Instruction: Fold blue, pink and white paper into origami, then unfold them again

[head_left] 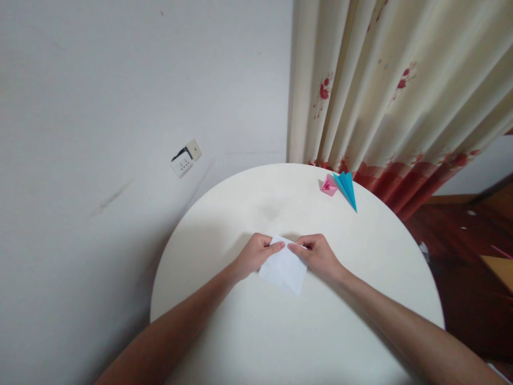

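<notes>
A white sheet of paper (284, 270), folded into a pointed shape, lies near the middle of the round white table (240, 331). My left hand (256, 254) grips its upper left edge with thumb and fingers. My right hand (316, 254) pinches its upper right edge. The fingertips of both hands almost meet over the paper's top edge. The paper's lower corner points toward me and lies flat on the table.
A pink folded paper piece (329, 186) and a blue folded paper piece (347, 190) lie at the table's far right edge. A floral curtain (385, 91) hangs behind. A wall socket (185, 160) sits on the white wall at left. Dark wooden floor shows at right.
</notes>
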Demonstrator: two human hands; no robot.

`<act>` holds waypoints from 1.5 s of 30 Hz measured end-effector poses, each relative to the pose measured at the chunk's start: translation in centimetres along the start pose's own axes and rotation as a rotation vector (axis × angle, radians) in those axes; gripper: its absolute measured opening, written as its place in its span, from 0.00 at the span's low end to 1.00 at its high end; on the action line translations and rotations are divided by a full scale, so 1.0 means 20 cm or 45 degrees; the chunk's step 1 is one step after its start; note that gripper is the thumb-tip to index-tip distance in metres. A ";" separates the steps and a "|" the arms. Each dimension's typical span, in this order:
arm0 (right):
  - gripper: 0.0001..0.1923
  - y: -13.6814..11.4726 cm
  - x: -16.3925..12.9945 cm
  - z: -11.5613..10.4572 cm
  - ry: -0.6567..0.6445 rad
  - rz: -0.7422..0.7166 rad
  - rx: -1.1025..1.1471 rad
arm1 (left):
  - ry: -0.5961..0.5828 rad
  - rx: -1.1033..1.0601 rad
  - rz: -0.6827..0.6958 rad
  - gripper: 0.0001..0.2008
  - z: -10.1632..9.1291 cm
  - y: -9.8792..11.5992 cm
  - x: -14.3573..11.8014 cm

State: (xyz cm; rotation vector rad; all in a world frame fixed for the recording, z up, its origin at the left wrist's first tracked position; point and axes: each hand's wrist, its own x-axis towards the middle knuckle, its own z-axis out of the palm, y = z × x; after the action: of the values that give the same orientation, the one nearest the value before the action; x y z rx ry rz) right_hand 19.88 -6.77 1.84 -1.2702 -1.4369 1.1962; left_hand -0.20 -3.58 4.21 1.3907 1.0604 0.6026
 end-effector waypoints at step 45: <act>0.21 0.02 0.02 -0.08 -0.251 0.187 0.181 | 0.005 -0.103 0.039 0.20 -0.04 -0.07 0.05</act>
State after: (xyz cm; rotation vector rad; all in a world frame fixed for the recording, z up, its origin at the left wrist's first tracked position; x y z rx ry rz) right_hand 21.52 -6.24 1.82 -1.2026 -1.3877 1.5306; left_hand -0.79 -2.62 2.78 1.3381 1.0090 0.6640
